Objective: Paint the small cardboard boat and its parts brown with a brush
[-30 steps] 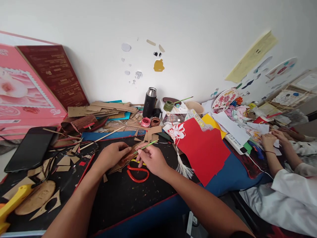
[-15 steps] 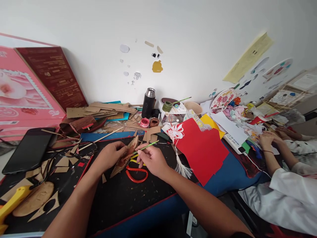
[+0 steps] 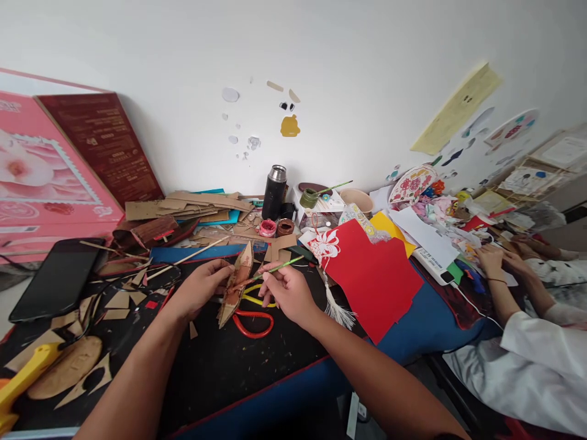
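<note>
My left hand (image 3: 206,286) is closed on the left edge of a small cardboard boat (image 3: 238,282), pointed at both ends and partly coated in reddish-brown paint. A thin green paintbrush (image 3: 280,266) sits pinched in the fingers of my right hand (image 3: 288,292). Its tip reaches onto the middle of the boat. Beneath and beside my right hand lie scissors with red handles (image 3: 254,325) and a yellow-handled tool (image 3: 252,298). Farther back stand open jars of red paint (image 3: 268,228) and brown paint (image 3: 285,227).
A black thermos (image 3: 274,194) stands by the wall, beside a green paint jar (image 3: 309,198) holding another brush. Red paper (image 3: 373,281) lies right of my hand. Cardboard scraps (image 3: 118,300), a phone (image 3: 57,278) and a yellow glue gun (image 3: 32,376) are leftward. Another person's hands (image 3: 498,263) work at right.
The boat has turned more upright in view, its far tip now pointing away from me. The paintbrush has shifted slightly, its tip now over the boat's middle.
</note>
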`<state>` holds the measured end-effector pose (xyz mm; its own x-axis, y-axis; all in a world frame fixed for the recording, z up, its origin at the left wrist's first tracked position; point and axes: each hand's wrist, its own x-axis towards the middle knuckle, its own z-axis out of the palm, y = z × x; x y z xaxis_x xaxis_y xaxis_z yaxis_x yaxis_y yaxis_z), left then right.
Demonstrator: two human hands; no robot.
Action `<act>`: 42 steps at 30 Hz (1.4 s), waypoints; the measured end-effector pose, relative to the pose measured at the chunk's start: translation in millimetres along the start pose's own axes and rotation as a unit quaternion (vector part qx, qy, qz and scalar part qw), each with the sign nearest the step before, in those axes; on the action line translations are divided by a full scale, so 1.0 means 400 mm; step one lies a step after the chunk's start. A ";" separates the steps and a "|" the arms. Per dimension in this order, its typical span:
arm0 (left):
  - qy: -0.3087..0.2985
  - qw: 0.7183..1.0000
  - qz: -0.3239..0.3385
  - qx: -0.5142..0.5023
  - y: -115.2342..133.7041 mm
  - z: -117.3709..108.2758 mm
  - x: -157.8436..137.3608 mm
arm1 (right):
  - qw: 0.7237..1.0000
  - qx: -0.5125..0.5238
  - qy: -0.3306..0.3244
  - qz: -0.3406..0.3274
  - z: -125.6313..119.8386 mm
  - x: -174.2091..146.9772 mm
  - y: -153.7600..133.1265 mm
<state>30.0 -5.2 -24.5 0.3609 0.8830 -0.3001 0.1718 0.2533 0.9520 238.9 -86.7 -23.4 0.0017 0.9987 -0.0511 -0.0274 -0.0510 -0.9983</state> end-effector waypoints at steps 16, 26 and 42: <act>-0.089 0.971 -0.066 -0.211 -0.013 -0.013 -0.001 | 0.999 0.014 0.029 -0.021 -0.021 -0.003 -0.023; -0.112 0.950 -0.059 -0.286 -0.020 0.012 -0.006 | 0.996 0.030 0.083 -0.024 -0.030 0.006 -0.037; -0.142 0.896 -0.109 -0.405 -0.031 0.035 -0.004 | 0.991 0.068 0.110 -0.047 -0.008 0.019 -0.053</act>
<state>39.9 -15.4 -36.6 0.6388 0.6701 -0.3781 -0.4139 0.7135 0.5653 242.5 -78.1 -2.8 0.2276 0.9735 0.0234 -0.1503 0.0588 -0.9869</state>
